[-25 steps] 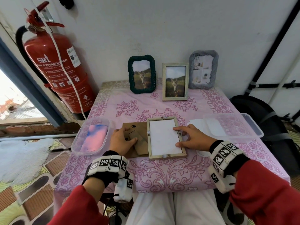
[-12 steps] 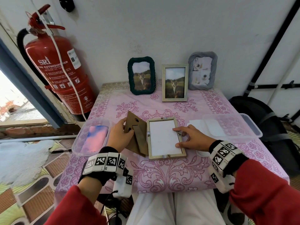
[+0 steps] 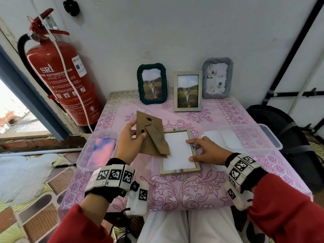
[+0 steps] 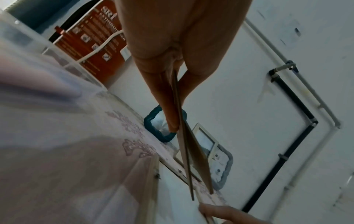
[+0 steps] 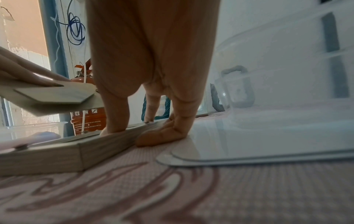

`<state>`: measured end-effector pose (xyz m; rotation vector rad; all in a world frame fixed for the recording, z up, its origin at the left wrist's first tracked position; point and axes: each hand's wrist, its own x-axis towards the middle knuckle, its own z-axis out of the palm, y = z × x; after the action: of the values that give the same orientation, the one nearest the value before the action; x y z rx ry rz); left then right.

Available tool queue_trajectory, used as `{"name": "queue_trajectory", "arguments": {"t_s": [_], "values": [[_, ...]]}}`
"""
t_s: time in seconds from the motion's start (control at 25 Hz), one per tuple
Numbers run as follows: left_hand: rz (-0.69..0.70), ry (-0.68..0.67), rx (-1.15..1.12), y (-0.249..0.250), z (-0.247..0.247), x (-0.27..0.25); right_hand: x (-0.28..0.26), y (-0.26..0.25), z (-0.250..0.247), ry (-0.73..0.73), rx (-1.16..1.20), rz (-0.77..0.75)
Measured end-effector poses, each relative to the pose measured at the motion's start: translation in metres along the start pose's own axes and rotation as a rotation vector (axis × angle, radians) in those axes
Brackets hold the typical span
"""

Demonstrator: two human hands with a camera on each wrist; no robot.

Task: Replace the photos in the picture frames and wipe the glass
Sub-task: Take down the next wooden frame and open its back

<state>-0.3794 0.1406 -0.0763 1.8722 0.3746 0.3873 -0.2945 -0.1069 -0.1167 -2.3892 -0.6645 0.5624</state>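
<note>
A light wooden frame (image 3: 180, 171) lies face down on the pink tablecloth, with the white back of a photo (image 3: 177, 151) showing inside it. My left hand (image 3: 136, 132) pinches a brown backing board (image 3: 152, 125) with its stand flap and holds it tilted in the air, its lower corner over the frame's left rail. The left wrist view shows thumb and fingers clamped on the board's edge (image 4: 177, 97). My right hand (image 3: 192, 149) holds the frame's right rail, thumb and index on top and the other fingers curled against its outer side (image 5: 162, 134).
Three standing frames line the wall: green (image 3: 151, 67), wooden (image 3: 188, 108), grey (image 3: 229, 79). A clear tub with a pink-blue cloth (image 3: 103, 149) sits left, a clear tub with white photos (image 3: 266, 137) right. A fire extinguisher (image 3: 59, 81) stands left, a black bag (image 3: 273, 123) right.
My left hand has picked the backing board up off the table and swung it upward and to the right, over the frame's left rail. The right hand stays on the frame.
</note>
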Motion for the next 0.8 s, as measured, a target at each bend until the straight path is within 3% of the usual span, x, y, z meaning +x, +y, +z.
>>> {"name": "queue_trajectory", "arguments": {"t_s": [0.28, 0.8], "values": [[-0.096, -0.14, -0.105, -0.011, 0.024, -0.005, -0.002, 0.0, 0.0, 0.005, 0.022, -0.003], [-0.165, -0.172, -0.228, -0.03, 0.037, -0.015, 0.001, 0.004, 0.001, -0.007, 0.036, 0.005]]}}
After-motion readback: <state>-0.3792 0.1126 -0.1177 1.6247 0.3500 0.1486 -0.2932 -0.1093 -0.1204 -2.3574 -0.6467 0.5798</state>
